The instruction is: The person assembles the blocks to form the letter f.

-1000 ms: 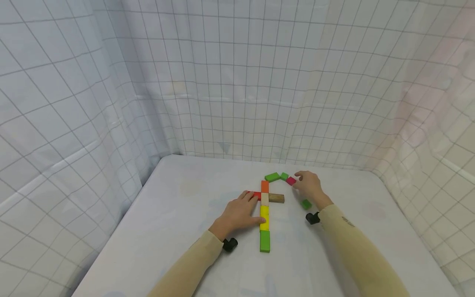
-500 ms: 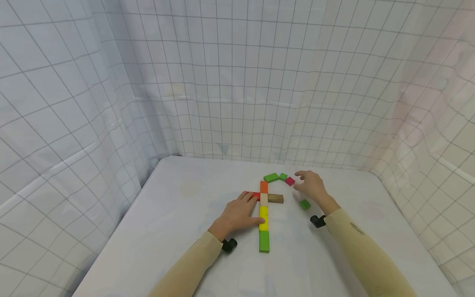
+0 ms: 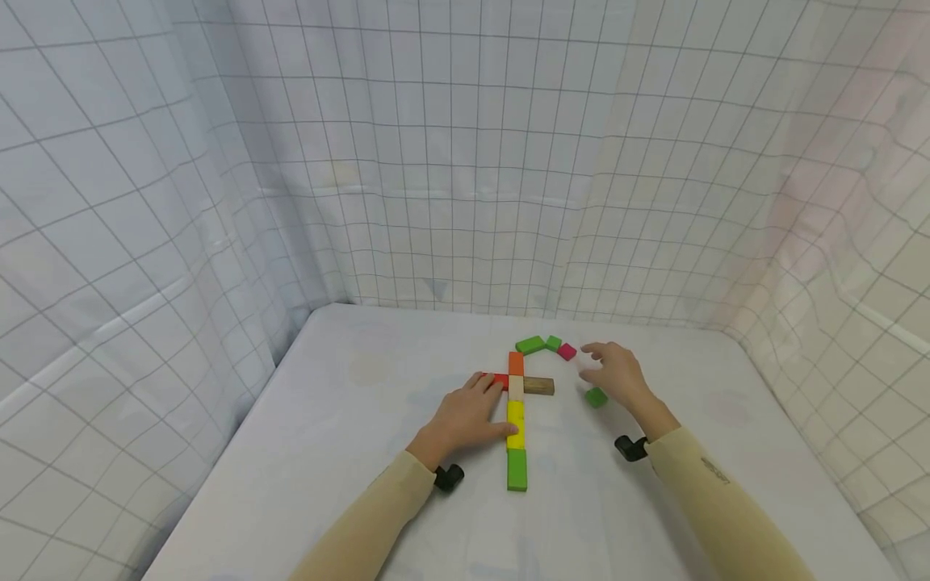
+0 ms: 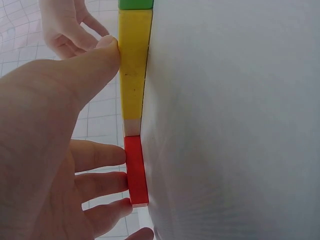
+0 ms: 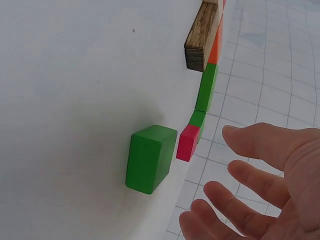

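Observation:
My left hand (image 3: 465,415) lies spread, its fingertips resting on the red block (image 4: 136,170) and its thumb touching the yellow block (image 4: 134,70). These blocks belong to a cross on the table, with a pale block at its centre, an orange block (image 3: 516,363) above, a brown wooden block (image 3: 539,386) to the right and a green block (image 3: 517,470) at the near end. My right hand (image 3: 619,375) hovers with loosely bent fingers and nothing in its grasp. Close by are a loose green block (image 5: 150,160) and a small pink block (image 5: 188,143).
A curve runs from the top of the cross: a long green block (image 3: 530,344), a small green block (image 3: 554,343), then the pink one. White gridded curtains (image 3: 465,161) enclose the white-covered table (image 3: 363,452) at the back and sides.
My right hand has drawn back a little to the right and nearer to me, away from the pink block. The left hand and the blocks stay as they were.

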{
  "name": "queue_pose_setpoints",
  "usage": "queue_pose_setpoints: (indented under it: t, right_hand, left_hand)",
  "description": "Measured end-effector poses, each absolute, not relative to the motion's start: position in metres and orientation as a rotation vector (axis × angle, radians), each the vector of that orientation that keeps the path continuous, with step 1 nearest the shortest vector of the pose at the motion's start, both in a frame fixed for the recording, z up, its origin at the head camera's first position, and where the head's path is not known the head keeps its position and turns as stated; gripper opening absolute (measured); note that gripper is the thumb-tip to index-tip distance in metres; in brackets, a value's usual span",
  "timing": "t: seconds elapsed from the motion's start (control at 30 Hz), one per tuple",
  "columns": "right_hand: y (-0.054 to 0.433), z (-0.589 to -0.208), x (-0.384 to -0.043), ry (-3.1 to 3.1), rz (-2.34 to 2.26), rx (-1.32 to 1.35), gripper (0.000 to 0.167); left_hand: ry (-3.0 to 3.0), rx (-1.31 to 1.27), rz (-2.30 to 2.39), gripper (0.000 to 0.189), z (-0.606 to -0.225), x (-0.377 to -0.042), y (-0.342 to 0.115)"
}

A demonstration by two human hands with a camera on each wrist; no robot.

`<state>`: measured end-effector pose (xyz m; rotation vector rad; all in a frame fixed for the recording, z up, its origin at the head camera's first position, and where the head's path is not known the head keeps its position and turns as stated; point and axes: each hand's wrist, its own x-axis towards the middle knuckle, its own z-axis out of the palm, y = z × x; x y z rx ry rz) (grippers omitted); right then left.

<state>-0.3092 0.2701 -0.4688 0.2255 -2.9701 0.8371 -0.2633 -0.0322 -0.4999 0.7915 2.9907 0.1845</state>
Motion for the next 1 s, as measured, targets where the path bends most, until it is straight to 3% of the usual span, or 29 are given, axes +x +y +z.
queue_pose_setpoints:
  t: [1.0]
  right_hand:
    - [0.287, -0.499, -0.273, -3.001, 0.963, 0.220, 0.045]
  left_hand:
    - [2.992, 0.823, 0.208, 0.090, -0.498, -0.262, -0.033]
